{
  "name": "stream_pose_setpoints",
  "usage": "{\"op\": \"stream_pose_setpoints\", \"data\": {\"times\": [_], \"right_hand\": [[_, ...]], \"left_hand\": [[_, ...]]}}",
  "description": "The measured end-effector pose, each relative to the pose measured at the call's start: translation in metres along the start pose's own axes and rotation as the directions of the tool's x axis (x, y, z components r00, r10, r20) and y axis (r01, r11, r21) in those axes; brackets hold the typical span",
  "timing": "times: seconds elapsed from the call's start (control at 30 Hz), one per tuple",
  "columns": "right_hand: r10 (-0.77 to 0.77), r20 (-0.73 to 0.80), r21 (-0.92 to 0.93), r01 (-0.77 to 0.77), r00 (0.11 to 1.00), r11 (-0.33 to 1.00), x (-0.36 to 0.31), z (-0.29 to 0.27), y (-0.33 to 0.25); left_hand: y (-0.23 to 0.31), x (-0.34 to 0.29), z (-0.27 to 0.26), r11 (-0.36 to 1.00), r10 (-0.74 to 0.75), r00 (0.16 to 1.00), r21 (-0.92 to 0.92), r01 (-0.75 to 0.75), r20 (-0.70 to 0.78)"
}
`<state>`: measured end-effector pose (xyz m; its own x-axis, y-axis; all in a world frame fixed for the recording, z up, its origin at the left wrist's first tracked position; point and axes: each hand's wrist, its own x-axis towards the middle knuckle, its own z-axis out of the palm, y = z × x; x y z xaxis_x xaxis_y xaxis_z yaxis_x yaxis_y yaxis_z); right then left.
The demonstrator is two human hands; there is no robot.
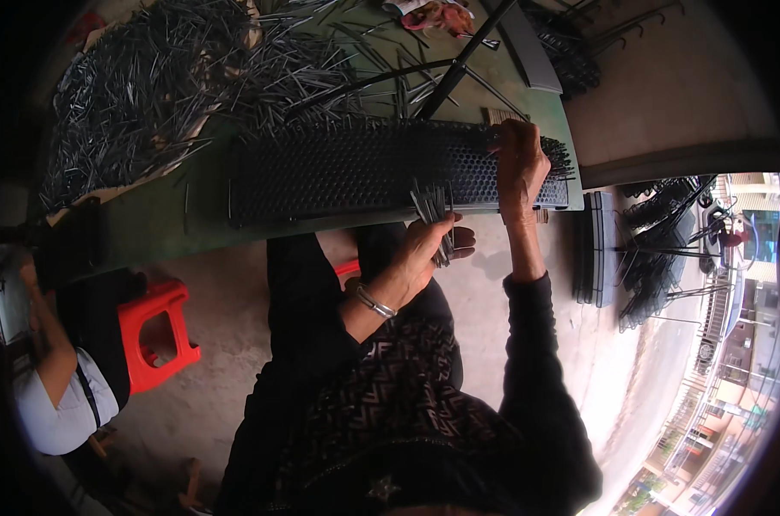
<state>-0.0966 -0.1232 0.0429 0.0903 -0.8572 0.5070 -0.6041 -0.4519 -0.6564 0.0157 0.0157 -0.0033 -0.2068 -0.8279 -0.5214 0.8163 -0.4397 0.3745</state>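
Note:
A long black panel full of round holes (pixel 347 176) lies along the near edge of the green table. My left hand (pixel 424 245) is closed round a bundle of thin dark rods (pixel 433 205), just off the panel's near edge. Over the right part of the panel, my right hand (pixel 522 168) bends down with its fingertips pinched at the holes. What they hold, if anything, is too small to make out. Several dark rods (pixel 562 159) stick up from the holes at the panel's right end.
A big heap of loose dark rods (pixel 149 95) covers the far left of the green table (pixel 158 202). Black bars (pixel 450 77) cross behind the panel. A red stool (pixel 159 335) and a person in a white top (pixel 72 400) are at left. Black wire racks (pixel 661 249) stand at right.

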Motion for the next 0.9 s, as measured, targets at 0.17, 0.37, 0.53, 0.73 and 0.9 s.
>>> {"op": "stream_pose_setpoints", "data": {"times": [0.17,0.37,0.53,0.73,0.9], "right_hand": [[-0.002,0.054,-0.101,0.008,0.999,0.995,0.005,-0.002,-0.009],[0.106,0.177,-0.189,-0.072,0.978,0.979,0.012,-0.006,-0.011],[-0.035,0.211,-0.326,0.104,0.977,0.94,0.014,-0.001,-0.009],[-0.101,0.212,-0.398,0.181,0.972,0.899,0.018,0.002,-0.013],[0.006,0.229,-0.477,0.107,0.973,0.872,0.031,0.004,-0.005]], "left_hand": [[-0.003,0.001,0.0,0.999,0.028,1.0,-0.035,-0.029,-0.011],[-0.002,0.0,0.002,0.999,-0.014,1.0,-0.041,0.014,-0.018],[-0.001,-0.003,-0.006,1.0,-0.001,1.0,0.008,0.001,0.022],[0.006,-0.013,0.003,1.0,0.023,0.998,0.018,-0.024,0.054],[0.007,-0.015,0.007,0.998,0.05,0.997,0.026,-0.051,0.052]]}}
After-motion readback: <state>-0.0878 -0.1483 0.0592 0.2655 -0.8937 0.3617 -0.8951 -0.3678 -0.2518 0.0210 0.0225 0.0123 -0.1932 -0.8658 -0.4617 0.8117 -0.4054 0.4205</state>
